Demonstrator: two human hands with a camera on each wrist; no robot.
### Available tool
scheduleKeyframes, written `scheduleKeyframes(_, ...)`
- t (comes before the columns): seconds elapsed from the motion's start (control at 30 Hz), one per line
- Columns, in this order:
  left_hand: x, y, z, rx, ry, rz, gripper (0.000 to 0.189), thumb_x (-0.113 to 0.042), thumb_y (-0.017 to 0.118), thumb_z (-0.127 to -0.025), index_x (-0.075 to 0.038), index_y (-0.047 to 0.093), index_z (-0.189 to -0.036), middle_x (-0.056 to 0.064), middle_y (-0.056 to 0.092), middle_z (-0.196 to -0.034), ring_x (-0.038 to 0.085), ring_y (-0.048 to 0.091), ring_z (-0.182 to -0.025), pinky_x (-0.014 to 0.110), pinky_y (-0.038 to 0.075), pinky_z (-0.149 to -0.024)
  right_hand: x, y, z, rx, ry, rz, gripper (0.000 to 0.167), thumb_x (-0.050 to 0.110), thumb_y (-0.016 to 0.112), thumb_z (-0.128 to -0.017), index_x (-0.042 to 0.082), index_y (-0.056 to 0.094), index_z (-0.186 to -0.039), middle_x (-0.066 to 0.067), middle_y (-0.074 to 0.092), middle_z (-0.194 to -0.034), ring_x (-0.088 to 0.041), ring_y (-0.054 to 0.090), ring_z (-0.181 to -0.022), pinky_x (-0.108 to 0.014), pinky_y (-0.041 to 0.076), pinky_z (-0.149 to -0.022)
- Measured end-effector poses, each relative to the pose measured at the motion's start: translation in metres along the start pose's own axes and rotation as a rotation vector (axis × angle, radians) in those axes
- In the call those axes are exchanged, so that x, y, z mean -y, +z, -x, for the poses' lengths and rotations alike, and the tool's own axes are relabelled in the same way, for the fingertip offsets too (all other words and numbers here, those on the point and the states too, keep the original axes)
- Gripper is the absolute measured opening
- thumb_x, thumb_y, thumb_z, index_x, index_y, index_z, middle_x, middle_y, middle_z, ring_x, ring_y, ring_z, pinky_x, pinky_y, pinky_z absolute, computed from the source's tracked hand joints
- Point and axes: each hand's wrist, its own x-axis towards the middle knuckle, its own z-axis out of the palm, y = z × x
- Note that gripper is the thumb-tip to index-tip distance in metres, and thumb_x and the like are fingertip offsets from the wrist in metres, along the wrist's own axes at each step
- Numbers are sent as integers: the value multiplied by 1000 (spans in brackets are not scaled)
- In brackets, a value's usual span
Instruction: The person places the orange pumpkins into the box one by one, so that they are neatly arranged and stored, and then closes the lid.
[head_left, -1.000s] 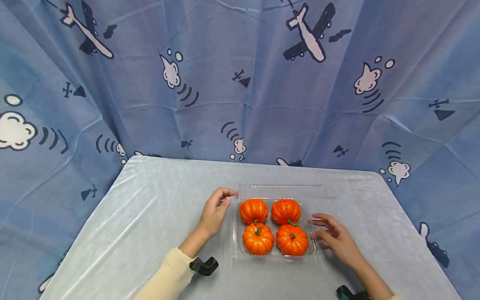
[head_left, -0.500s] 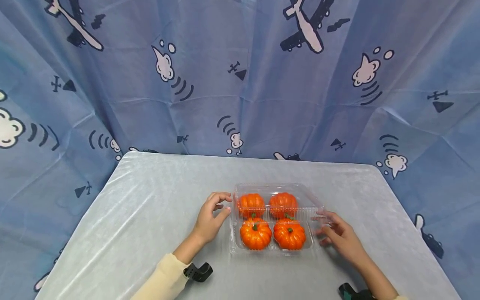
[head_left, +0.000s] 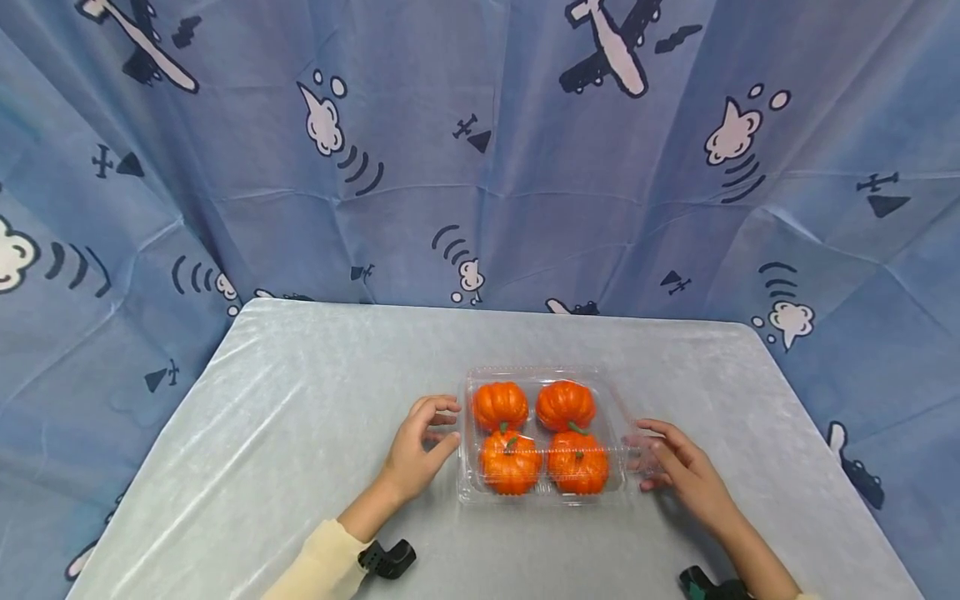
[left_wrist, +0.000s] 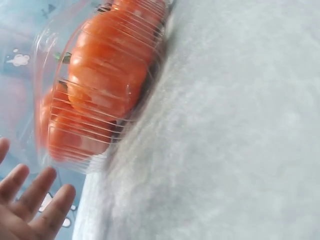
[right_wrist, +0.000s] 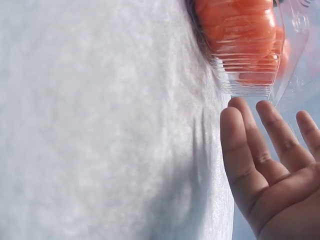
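A clear plastic clamshell box [head_left: 540,501] stands on the table, holding several orange toy pumpkins [head_left: 511,463] with green stems. Its hinged lid [head_left: 615,404] leans forward over them, the front edge above the front pumpkins. My left hand [head_left: 415,450] is beside the box's left side, fingers extended and a little bent; in the left wrist view its fingers [left_wrist: 37,192] are spread just short of the ribbed wall. On the right side is my right hand [head_left: 686,475], its fingertips partly seen through the lid. Contact with the box cannot be told for certain in the right wrist view.
A pale grey cloth [head_left: 315,375] covers the table. Behind it hangs a blue curtain [head_left: 405,150] printed with planes and clouds. Each wrist bears a black device, such as the left wrist camera [head_left: 387,559].
The lid has swung from lying back behind the box to leaning forward over the pumpkins. Both hands have stayed beside the box with only slight shifts. The head view has tilted a little.
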Motion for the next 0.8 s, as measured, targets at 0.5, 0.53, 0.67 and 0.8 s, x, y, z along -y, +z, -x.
scheduleKeyframes(0.5,39,5,10,38,-122,-97,37,-8,69,-83,-16,60,-118,4,61,-119,14,66,-85,22,53,-67,0,4,8,66,-20,-4,38,2,44,-100,-5,37,-136,14,66,-115,-5,65,-89,-33,57,-62)
scheduleKeyframes(0.53,39,5,11,45,-131,-90,38,-8,69,-83,-16,60,-118,4,62,-119,13,65,-84,21,53,-66,0,4,9,72,-27,-5,38,1,45,-99,-6,38,-136,13,66,-114,-5,65,-88,-34,57,-62)
scheduleKeyframes(0.67,39,5,16,71,-136,-76,40,-7,72,-81,-16,59,-119,5,64,-116,12,65,-81,22,53,-65,0,5,12,86,-71,16,38,-3,48,-97,-8,39,-134,8,67,-112,-8,67,-86,-35,57,-59)
scheduleKeyframes(0.8,36,4,20,84,-107,-96,43,-7,73,-79,-13,58,-119,5,65,-111,9,64,-79,23,54,-63,2,7,15,74,-104,51,38,-5,52,-94,-9,42,-130,1,70,-108,-9,67,-82,-35,56,-56)
